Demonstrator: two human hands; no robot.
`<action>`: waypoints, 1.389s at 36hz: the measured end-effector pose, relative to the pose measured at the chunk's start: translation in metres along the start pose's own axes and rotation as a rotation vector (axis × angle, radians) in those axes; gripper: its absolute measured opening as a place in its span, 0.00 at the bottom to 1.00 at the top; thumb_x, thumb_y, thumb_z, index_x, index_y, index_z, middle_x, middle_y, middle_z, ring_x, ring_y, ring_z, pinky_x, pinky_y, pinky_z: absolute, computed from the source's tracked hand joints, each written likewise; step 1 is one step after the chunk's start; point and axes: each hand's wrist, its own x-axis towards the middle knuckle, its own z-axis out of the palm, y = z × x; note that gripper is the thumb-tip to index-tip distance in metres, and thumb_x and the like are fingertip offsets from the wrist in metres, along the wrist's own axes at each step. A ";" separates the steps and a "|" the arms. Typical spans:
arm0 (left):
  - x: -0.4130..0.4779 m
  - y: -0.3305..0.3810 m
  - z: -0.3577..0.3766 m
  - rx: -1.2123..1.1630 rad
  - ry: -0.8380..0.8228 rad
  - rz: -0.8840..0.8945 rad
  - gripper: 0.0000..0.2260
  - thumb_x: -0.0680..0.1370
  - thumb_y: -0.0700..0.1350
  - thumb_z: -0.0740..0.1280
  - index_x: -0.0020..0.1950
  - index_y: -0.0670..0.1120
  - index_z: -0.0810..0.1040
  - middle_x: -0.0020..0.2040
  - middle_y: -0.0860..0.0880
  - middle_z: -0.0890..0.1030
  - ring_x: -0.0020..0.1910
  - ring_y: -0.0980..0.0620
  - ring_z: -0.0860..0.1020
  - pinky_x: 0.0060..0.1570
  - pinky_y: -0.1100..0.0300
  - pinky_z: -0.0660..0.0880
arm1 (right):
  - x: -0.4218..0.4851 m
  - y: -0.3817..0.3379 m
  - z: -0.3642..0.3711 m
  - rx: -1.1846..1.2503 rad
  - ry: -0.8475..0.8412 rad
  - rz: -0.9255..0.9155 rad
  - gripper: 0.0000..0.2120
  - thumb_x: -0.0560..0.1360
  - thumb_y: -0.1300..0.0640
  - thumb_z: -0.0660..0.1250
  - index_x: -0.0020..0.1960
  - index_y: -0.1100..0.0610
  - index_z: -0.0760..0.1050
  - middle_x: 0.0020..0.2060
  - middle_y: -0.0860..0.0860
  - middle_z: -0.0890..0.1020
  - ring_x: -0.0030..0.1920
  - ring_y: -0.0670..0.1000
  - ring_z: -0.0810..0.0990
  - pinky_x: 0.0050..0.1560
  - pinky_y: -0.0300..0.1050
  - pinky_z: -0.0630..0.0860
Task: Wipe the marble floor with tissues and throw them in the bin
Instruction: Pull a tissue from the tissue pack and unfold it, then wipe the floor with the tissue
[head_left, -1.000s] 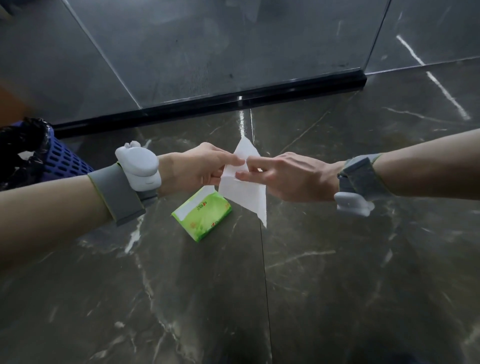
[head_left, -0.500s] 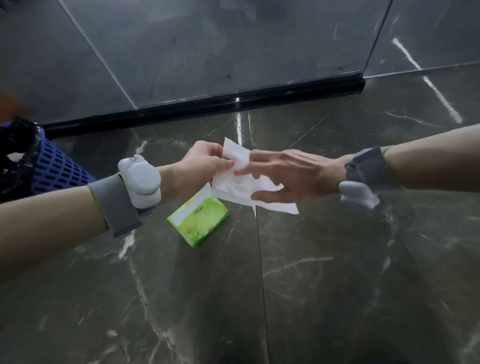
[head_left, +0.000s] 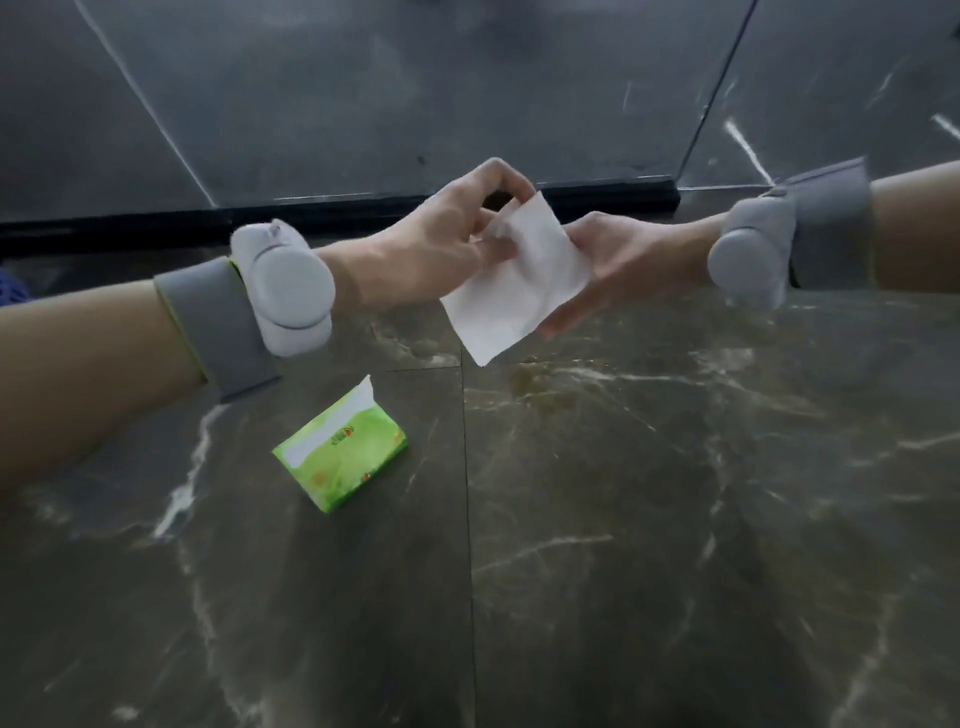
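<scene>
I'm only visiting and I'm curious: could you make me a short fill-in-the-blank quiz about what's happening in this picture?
1. The tissue held between the left hand and the right hand is ____ in colour.
2. The tissue pack lying on the marble floor is mostly ____.
3. The tissue pack lies nearer the ____ hand.

Missing words: white; green; left.

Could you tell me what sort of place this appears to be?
Probably an indoor lobby or corridor: a polished dark marble floor, with glossy wall panels standing above a black base strip.
</scene>
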 end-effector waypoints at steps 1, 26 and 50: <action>0.003 0.000 0.000 0.015 -0.001 0.014 0.15 0.82 0.45 0.65 0.67 0.58 0.71 0.53 0.51 0.85 0.51 0.50 0.86 0.46 0.48 0.84 | -0.001 0.002 0.001 0.015 0.039 0.027 0.19 0.65 0.46 0.84 0.53 0.47 0.83 0.44 0.43 0.87 0.44 0.41 0.84 0.46 0.40 0.77; -0.003 -0.033 0.044 0.391 0.081 0.017 0.12 0.82 0.43 0.68 0.46 0.57 0.87 0.43 0.58 0.84 0.38 0.63 0.78 0.47 0.64 0.76 | 0.007 0.074 0.060 0.702 0.594 0.299 0.06 0.79 0.64 0.68 0.51 0.63 0.84 0.44 0.57 0.85 0.41 0.52 0.84 0.33 0.40 0.80; -0.003 -0.118 0.152 0.511 -0.036 -0.186 0.29 0.86 0.58 0.56 0.82 0.43 0.62 0.80 0.47 0.64 0.79 0.48 0.62 0.79 0.52 0.60 | -0.010 0.153 0.067 1.144 0.845 0.711 0.20 0.76 0.75 0.59 0.67 0.70 0.73 0.60 0.64 0.80 0.50 0.59 0.84 0.44 0.50 0.85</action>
